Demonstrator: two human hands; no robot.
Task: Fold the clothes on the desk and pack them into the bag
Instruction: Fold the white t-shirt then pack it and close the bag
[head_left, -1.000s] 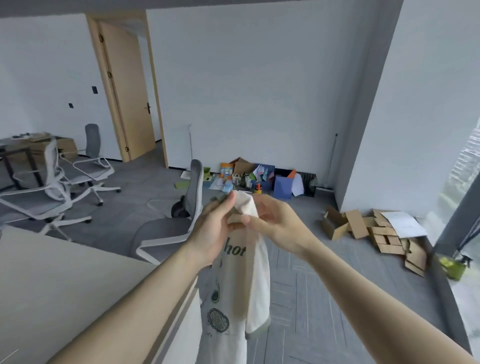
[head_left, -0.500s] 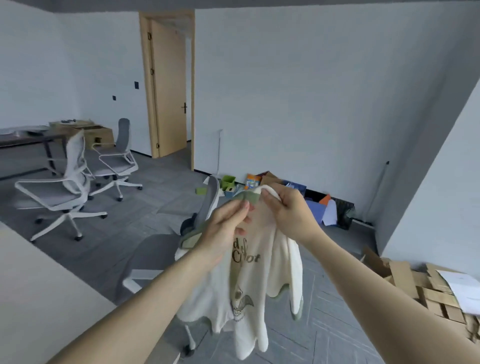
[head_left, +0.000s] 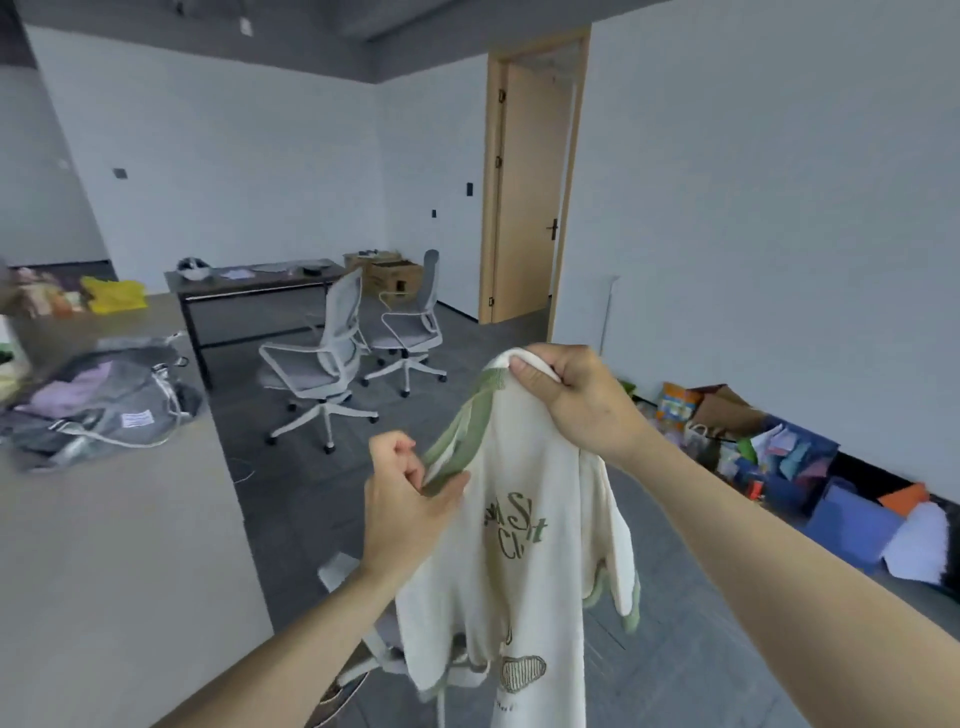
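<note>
Right hand (head_left: 576, 400), centre-right of frame, raised: fingers curled over and thumb pressed in, pinching the top edge of the cream T-shirt (head_left: 524, 571) beside the neckline. Left hand (head_left: 405, 499) lower, at centre: thumb and curled fingers pinch the green ribbed collar (head_left: 467, 426) at its lower end. The collar runs taut on a slant between my two grips.

T-shirt hangs free in the air from both hands and reaches down to the bottom edge of the frame. Print side faces me: green lettering on the chest, only partly legible, and an outlined oval figure near the hem. Green trim on the sleeve hem at lower right. It is off the desk (head_left: 119, 545) and touches nothing but my hands, as far as I can see.

Desk: pale top filling the lower left. Grey bag (head_left: 104, 410) lies on it at middle left, mouth open, lilac garment (head_left: 78, 387) inside, white strap looped along its near side. Bag and T-shirt well apart.

Room: two white mesh office chairs (head_left: 322, 374) on the grey floor at centre, dark table (head_left: 249, 275) behind them, wooden door (head_left: 530, 197) above centre, heap of coloured paper and boxes (head_left: 779, 457) along the right wall. Part of another chair (head_left: 363, 660) shows below the shirt.
</note>
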